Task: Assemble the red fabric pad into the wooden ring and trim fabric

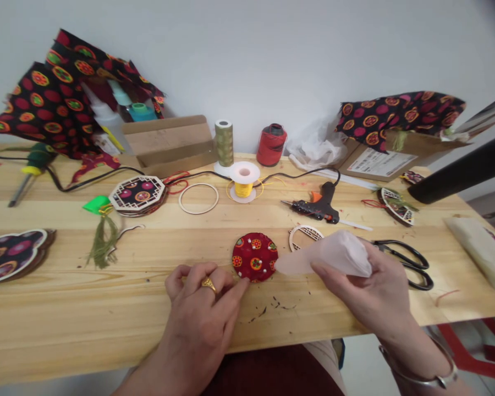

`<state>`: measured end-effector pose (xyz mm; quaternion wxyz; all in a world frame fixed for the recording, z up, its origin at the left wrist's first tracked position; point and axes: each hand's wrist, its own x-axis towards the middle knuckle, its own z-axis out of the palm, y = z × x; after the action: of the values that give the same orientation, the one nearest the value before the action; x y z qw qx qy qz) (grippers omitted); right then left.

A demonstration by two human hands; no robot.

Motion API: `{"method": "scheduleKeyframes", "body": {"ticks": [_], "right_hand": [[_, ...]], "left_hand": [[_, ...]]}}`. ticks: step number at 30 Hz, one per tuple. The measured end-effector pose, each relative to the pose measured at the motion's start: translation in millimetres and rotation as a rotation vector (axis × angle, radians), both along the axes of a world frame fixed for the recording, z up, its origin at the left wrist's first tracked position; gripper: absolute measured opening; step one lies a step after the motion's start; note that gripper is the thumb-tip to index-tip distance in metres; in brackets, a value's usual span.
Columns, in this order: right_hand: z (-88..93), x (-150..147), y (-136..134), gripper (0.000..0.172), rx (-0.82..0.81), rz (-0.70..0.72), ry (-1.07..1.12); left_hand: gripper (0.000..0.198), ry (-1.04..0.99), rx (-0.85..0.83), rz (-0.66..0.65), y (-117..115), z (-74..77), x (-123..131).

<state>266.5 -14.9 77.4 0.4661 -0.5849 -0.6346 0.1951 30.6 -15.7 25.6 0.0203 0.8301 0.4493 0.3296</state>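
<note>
A small round disc covered in red patterned fabric (pixel 254 257) lies on the wooden table (pixel 107 308) in front of me. My left hand (pixel 202 302), a gold ring on one finger, rests on the table with fingers curled and the forefinger tip touching the disc's left lower edge. My right hand (pixel 375 291) grips a pale translucent squeeze bag or tube (pixel 330 256) whose narrow tip points at the disc's right edge.
A black glue gun (pixel 319 206), black scissors (pixel 412 267), a wooden lattice ring (pixel 305 235), a plain ring (pixel 198 198), thread spools (pixel 244 181), a stack of patterned discs (pixel 137 194), a green tassel (pixel 101 236), cardboard boxes and patterned cloth (pixel 53 93) surround the work spot.
</note>
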Motion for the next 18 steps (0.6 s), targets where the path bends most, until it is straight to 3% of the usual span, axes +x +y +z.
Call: {"method": "scheduleKeyframes", "body": {"ticks": [10, 14, 18], "right_hand": [[-2.3, -10.8, 8.0, 0.012, -0.039, -0.152, 0.396], [-2.3, -27.1, 21.0, 0.014, -0.113, -0.072, 0.458], [6.0, -40.6, 33.8, 0.012, -0.13, -0.003, 0.472]], "left_hand": [[0.022, -0.079, -0.014, -0.072, -8.2, 10.7, -6.7], [0.022, -0.105, -0.035, -0.125, -11.4, 11.6, -8.4], [0.019, -0.156, -0.047, -0.068, -9.5, 11.5, -5.8]]}}
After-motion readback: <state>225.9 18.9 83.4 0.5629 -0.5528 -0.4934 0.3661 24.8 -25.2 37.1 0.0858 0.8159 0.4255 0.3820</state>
